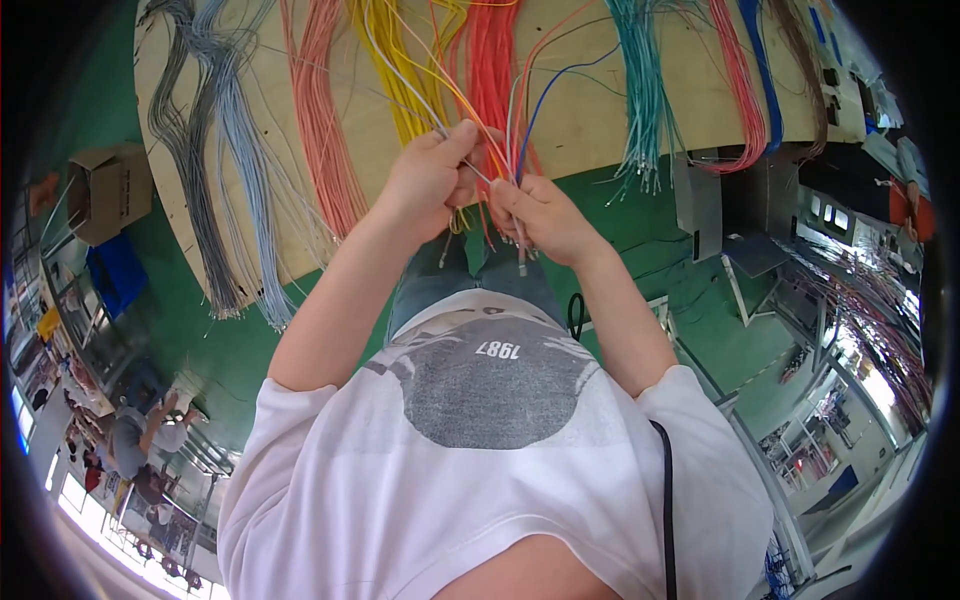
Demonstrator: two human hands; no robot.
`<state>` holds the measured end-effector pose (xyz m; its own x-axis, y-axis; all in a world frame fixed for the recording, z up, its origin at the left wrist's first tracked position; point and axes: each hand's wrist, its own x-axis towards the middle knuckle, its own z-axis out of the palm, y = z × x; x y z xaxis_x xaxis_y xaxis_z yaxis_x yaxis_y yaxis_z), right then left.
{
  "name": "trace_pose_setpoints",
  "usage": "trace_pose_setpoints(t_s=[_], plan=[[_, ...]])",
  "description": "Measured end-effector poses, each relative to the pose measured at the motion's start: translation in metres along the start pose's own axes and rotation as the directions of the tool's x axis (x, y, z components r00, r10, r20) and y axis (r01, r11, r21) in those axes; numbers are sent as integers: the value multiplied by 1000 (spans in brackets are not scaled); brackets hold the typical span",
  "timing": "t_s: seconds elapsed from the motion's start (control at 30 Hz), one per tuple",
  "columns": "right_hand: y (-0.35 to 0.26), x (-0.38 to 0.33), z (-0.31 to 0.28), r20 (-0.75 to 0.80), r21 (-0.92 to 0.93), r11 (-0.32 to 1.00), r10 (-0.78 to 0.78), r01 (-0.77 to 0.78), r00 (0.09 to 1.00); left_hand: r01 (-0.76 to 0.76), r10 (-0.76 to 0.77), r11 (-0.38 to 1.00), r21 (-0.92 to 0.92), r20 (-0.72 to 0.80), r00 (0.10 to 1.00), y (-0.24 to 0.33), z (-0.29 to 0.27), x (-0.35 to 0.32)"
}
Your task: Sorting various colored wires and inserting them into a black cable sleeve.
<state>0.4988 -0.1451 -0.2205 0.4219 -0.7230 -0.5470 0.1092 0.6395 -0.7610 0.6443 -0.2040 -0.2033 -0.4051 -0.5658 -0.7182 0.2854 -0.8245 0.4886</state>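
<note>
My left hand [432,172] and my right hand [540,217] are raised side by side in front of a plywood board [580,120] hung with wire bundles. Both hands pinch a small gathered bunch of thin wires [490,165] in mixed colours: yellow, orange, red, blue and grey. The wires fan upward from my fingers toward the yellow bundle [395,70] and the red bundle [492,60]. Short wire ends with metal tips [521,262] hang below my right hand.
The board also carries grey [190,170], light blue [255,200], salmon [325,150], teal [645,110], pink and blue bundles. A cardboard box [108,190] sits at the left on the green floor [230,350]. Another person [140,435] stands at the lower left. Metal racks [800,300] fill the right.
</note>
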Motion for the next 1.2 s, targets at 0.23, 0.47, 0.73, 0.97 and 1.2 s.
trace_pose_setpoints(t_s=[0.23, 0.47, 0.73, 0.97, 1.2], plan=[[-30, -53, -64, 157, 242, 966, 57, -94, 986, 17, -11, 999, -47, 117, 993, -32, 81, -1], [-36, -45, -82, 183, -25, 999, 48, -44, 982, -48, 44, 992, -115, -43, 998, -41, 86, 6], [-22, -24, -77, 211, -213, 972, -48, 94, 976, -67, 28, 966, -251, -156, 987, -43, 74, 8], [-18, -16, -72, 177, -241, 966, -53, 96, 983, -130, 95, 971, -200, -172, 980, -33, 65, 12], [-18, -10, -66, 129, -202, 976, -55, 80, 990, -108, 105, 974, -198, -28, 994, -23, 56, 15]])
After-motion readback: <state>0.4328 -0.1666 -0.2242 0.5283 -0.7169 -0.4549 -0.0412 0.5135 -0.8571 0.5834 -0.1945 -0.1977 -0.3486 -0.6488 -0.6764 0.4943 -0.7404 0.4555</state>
